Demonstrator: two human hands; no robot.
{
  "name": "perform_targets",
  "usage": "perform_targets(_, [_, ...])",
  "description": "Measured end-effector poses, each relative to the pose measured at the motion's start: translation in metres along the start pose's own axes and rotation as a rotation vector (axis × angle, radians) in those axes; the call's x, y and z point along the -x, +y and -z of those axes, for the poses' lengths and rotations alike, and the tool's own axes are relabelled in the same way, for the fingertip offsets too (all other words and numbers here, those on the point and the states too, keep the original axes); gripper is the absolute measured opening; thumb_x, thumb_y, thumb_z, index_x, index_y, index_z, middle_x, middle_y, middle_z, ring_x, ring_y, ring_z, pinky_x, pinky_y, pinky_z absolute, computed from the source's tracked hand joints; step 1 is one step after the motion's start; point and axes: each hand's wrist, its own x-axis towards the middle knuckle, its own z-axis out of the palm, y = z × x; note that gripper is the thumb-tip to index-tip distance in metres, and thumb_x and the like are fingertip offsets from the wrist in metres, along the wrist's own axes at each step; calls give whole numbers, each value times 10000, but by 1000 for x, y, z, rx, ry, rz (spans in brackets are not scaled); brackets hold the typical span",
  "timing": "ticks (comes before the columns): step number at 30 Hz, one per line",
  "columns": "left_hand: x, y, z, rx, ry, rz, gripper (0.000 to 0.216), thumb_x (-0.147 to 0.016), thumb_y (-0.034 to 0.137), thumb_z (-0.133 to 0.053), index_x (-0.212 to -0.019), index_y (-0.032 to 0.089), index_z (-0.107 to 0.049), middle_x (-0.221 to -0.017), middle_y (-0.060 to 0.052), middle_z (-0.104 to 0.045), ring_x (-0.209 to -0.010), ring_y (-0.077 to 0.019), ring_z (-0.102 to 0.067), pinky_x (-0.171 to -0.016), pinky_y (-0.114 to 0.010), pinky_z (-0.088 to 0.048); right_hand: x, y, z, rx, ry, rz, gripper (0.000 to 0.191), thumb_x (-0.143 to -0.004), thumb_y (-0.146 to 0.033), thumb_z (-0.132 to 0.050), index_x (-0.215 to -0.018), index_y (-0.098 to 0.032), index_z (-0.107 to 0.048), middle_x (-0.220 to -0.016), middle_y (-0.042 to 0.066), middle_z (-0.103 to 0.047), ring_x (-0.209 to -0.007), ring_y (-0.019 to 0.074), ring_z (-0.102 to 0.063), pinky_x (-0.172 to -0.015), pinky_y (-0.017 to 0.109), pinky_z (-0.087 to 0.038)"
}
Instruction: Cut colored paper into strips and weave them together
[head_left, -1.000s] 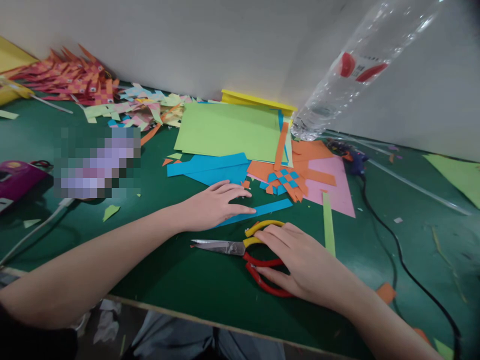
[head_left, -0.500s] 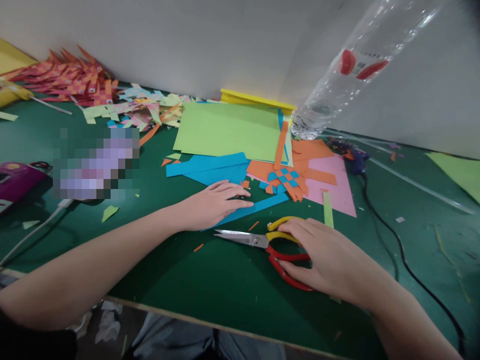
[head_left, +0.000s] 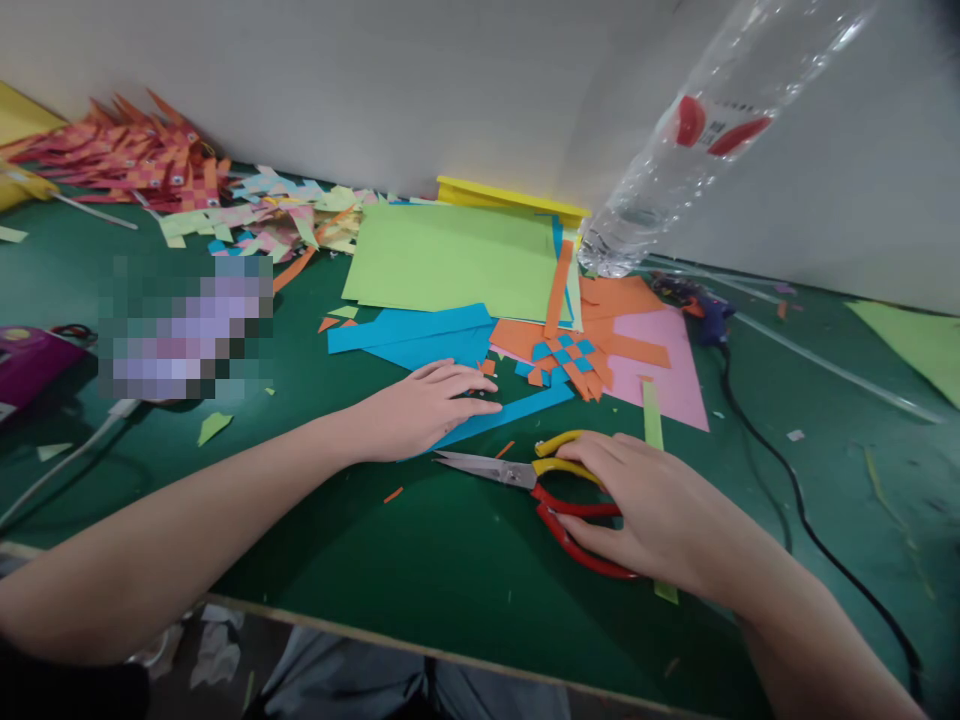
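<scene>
My left hand (head_left: 416, 412) lies with its fingers stretched out on the table, over one end of a blue paper strip (head_left: 525, 405). My right hand (head_left: 649, 500) is around the handles of a pair of scissors (head_left: 517, 474), thumb at the red loop and fingers at the yellow one. The blades point left toward my left hand and look nearly closed. Beyond the scissors is a small woven piece of blue and orange paper (head_left: 566, 355). More blue paper (head_left: 427, 335) lies just past my left fingertips, and a light green strip (head_left: 652, 415) runs partly under my right hand.
Light green sheets (head_left: 457, 260) are stacked near the wall, beside a leaning plastic bottle (head_left: 675, 160). Pink paper (head_left: 675, 360) lies to the right, near a glue gun (head_left: 705, 310) with a black cable. Woven red-orange pieces (head_left: 142, 160) are heaped at back left. A blurred-out device (head_left: 187, 330) is left.
The scissors' blades have come closer together and their tips have shifted slightly up and right. My left hand stays in place on the strip. The whole view has shifted a little.
</scene>
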Motion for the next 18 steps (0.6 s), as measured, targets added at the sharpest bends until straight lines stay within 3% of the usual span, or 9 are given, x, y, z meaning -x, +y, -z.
perform_targets(18, [-1, 0, -2, 17, 29, 0, 401, -974, 113, -376, -1339, 219, -503, -1437, -75, -459, -1382, -224, -332, -1160, -439, -220, -5, -8, -2, 11, 0, 16, 371, -850, -428, -587, -1137, -192, -609, -1107, 90, -695, -953, 271, -653, -807, 420, -527])
